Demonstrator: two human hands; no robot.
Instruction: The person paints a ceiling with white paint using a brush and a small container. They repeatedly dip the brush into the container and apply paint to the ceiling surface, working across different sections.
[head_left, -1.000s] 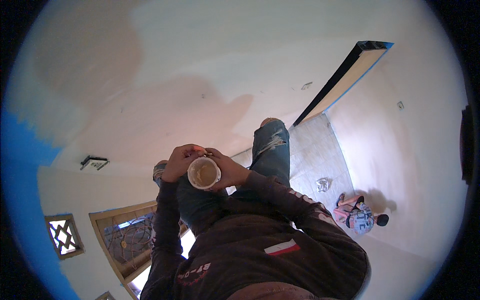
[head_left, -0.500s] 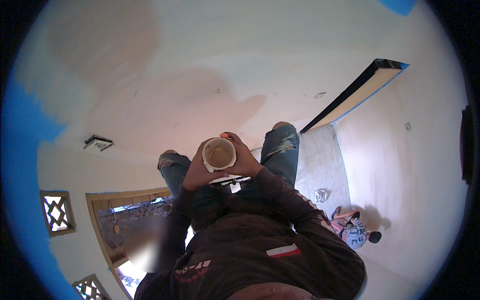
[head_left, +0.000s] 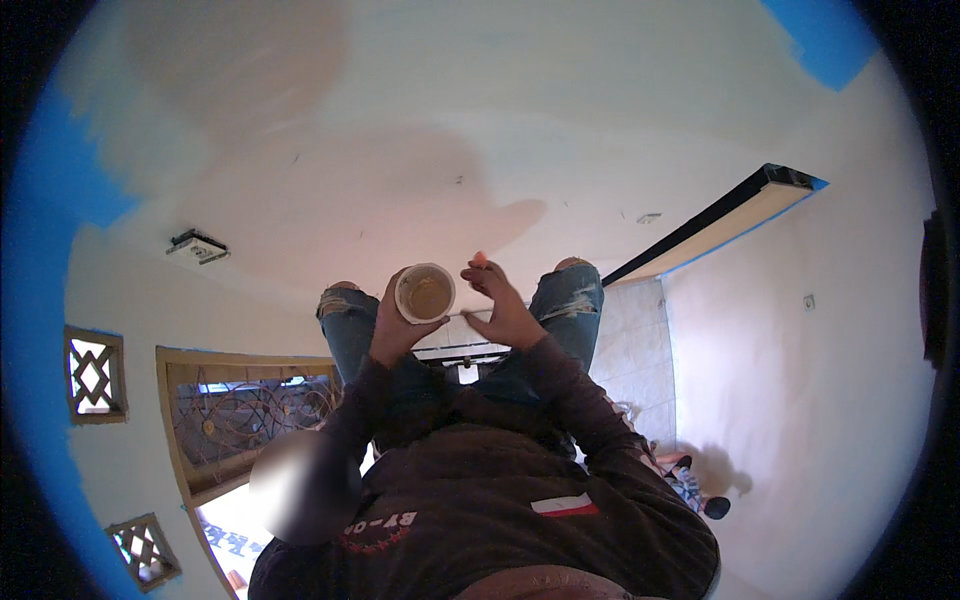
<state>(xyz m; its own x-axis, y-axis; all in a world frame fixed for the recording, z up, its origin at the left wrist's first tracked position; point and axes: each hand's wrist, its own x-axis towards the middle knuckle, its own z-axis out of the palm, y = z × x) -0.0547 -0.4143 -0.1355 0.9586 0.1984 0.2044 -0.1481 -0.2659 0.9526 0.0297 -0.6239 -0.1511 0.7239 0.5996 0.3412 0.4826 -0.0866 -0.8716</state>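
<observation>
Since half a second ago, the right hand [head_left: 508, 315] has moved away from the cup [head_left: 427, 274]; its fingers are half bent, thumb apart, and at their tips is a small orange thing [head_left: 480, 258], though one cannot tell if they grip it. Left hand [head_left: 392, 336] grasps the cup, between the knees of torn jeans [head_left: 575, 310], with brownish paste [head_left: 430, 298] inside. Beyond stands a pale wall [head_left: 600, 150].
</observation>
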